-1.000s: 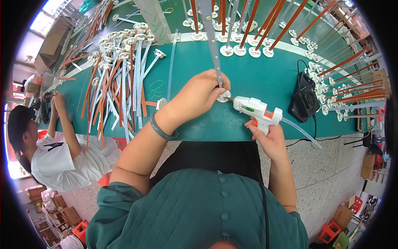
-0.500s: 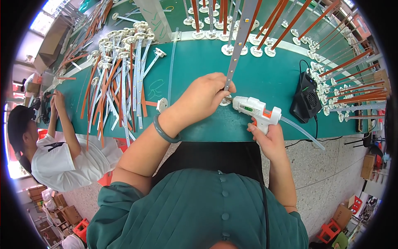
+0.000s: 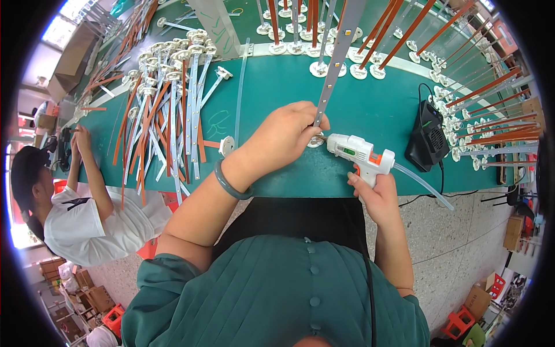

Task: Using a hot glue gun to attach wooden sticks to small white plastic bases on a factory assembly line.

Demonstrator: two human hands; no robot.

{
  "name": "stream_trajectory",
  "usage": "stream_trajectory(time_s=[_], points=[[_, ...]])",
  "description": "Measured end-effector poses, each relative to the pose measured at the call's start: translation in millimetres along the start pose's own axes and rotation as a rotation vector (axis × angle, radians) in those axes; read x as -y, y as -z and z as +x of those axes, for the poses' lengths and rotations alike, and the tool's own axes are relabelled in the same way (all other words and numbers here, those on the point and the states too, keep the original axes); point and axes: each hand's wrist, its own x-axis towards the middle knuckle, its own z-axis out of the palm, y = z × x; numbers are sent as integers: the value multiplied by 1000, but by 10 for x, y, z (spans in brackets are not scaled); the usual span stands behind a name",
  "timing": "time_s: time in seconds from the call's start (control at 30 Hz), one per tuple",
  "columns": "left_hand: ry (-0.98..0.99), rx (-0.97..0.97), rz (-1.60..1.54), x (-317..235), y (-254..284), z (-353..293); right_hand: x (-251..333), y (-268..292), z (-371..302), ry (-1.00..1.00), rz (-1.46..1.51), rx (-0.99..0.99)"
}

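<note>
My left hand (image 3: 292, 130) pinches an LED strip (image 3: 333, 75) near its lower end and holds it upright. The strip's foot stands at a round white base (image 3: 315, 141) on the green table, partly hidden by my fingers. A white and orange hot glue gun (image 3: 359, 153) is gripped in my right hand (image 3: 376, 194), fingers round the handle. Its nozzle points left at the base beside the strip's foot; whether it touches cannot be made out. A clear glue stick (image 3: 423, 186) sticks out of the gun's back.
A pile of LED strips with white bases (image 3: 173, 110) lies at left, a loose clear glue stick (image 3: 241, 87) beside it. More strips stand upright at the back (image 3: 315, 26) and right. A black device (image 3: 428, 136) sits at right. A co-worker (image 3: 98, 214) is at far left.
The glue gun has shifted very slightly to the right, and the strip's upper end leans a little further right. My left hand has stayed nearly in place.
</note>
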Motion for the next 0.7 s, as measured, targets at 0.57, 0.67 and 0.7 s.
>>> stream_trajectory(time_s=[0.57, 0.67, 0.7], points=[[91, -356, 74, 616, 439, 542, -40, 207, -49, -50, 338, -11], [101, -288, 134, 787, 389, 815, -36, 209, -49, -73, 315, -12], [99, -286, 131, 811, 372, 870, -47, 200, -54, -67, 327, -24]])
